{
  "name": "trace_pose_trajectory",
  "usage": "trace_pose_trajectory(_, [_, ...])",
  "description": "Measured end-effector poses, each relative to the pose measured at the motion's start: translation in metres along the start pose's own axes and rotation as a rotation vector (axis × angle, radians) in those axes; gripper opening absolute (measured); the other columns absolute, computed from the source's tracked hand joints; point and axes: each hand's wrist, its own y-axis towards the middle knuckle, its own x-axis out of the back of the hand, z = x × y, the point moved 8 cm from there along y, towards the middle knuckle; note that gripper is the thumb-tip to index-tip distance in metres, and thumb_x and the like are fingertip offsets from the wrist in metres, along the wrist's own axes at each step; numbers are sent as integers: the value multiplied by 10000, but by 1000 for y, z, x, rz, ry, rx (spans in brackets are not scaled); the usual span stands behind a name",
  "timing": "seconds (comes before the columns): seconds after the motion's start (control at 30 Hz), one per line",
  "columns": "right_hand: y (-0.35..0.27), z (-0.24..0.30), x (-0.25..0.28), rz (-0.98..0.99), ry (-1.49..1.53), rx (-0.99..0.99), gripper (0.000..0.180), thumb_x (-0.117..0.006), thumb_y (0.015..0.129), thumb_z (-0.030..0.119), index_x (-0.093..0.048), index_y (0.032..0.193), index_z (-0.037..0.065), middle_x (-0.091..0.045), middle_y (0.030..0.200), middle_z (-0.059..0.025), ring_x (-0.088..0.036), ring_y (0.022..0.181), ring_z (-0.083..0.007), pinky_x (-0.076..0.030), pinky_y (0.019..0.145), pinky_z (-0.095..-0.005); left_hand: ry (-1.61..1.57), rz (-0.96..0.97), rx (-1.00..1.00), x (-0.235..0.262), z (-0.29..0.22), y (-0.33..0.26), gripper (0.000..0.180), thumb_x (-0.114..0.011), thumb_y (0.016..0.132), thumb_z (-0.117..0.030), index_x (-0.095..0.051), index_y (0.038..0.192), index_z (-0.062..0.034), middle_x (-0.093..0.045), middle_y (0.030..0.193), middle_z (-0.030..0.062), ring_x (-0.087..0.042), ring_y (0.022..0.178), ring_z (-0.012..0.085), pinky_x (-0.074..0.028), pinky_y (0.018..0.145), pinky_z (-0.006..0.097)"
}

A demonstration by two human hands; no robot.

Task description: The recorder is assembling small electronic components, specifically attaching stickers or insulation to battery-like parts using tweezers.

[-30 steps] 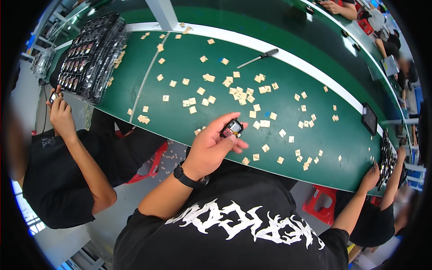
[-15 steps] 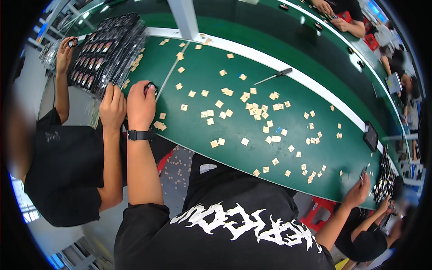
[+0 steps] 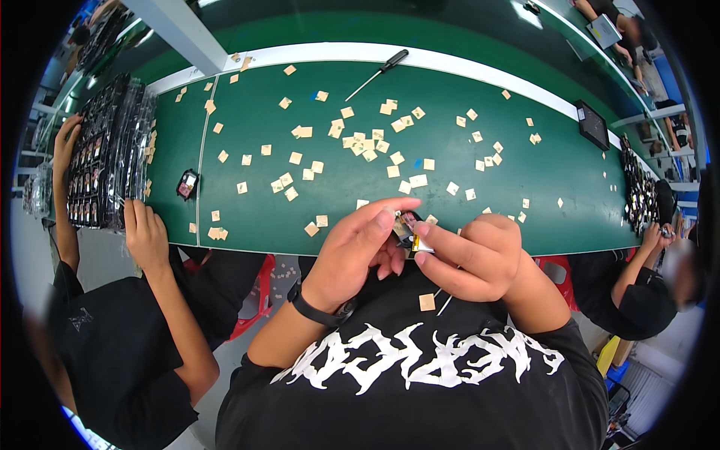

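My left hand [image 3: 352, 251], a black watch on its wrist, is closed round a small black electronic device [image 3: 403, 234] just over the table's near edge. My right hand [image 3: 484, 259] meets it from the right, thumb and forefinger pinching a flat silver-and-yellow piece [image 3: 422, 244] against the device. Thin metal prongs [image 3: 445, 301], like tweezer tips, stick out below the right hand; their other end is hidden. Beside them a cream square [image 3: 427, 302] shows in front of my shirt. Another black device [image 3: 187, 184] lies on the left of the green table [image 3: 255, 217].
Many cream squares [image 3: 367, 142] lie scattered over the table. A screwdriver [image 3: 379, 73] and a black tray [image 3: 592, 126] are near the far rim. Stacked black trays in plastic [image 3: 105, 157] stand left, beside a co-worker's hand [image 3: 146, 232]. Small parts [image 3: 641, 184] are heaped right.
My hands have come together in front of me from opposite sides of the table. A black device now lies at the left, near where my left hand was. The view has turned right.
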Motion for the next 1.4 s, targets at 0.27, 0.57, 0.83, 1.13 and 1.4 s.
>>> trace_pose_trajectory(0.27, [-22,-8,-23,158,148,-410,243,-791,747,77,-693,968,101,-694,1074,-77,-589,646,-159,-479,514,-281,40,-70,-130,17,0,1,431,-536,995,-13,-483,1423,1,-669,1141,123,-679,932,156,-559,734,256])
trace_pose_trajectory(0.57, [-59,-21,-38,304,576,-1200,253,-805,849,158,-693,1021,10,-673,847,-76,-620,675,-141,-493,610,-278,-43,-215,-248,28,5,2,192,-544,1029,-43,-470,1206,-23,-659,1136,141,-664,1043,169,-549,862,286])
trace_pose_trajectory(0.83, [-67,-15,-70,91,1033,-1594,187,-732,930,116,-713,1055,-22,-572,715,77,-416,616,7,-313,521,-201,-197,-256,-294,14,5,-7,210,-602,990,-26,-484,1163,-41,-698,1147,201,-678,1022,187,-533,907,312])
trace_pose_trajectory(1.13, [-63,-33,-48,-68,858,-1452,155,-705,947,112,-692,1000,-33,-646,816,-19,-529,661,-46,-423,586,-234,167,-127,-218,21,3,-2,292,-634,927,72,-620,1218,75,-715,1059,115,-683,949,106,-549,833,236])
trace_pose_trajectory(1.4, [-54,-20,-33,253,348,-1122,142,-742,896,127,-690,908,-5,-600,745,-99,-583,598,-211,-451,558,-306,225,-288,-182,33,10,-1,323,-668,893,106,-592,1207,103,-704,1045,139,-694,937,142,-565,820,251])
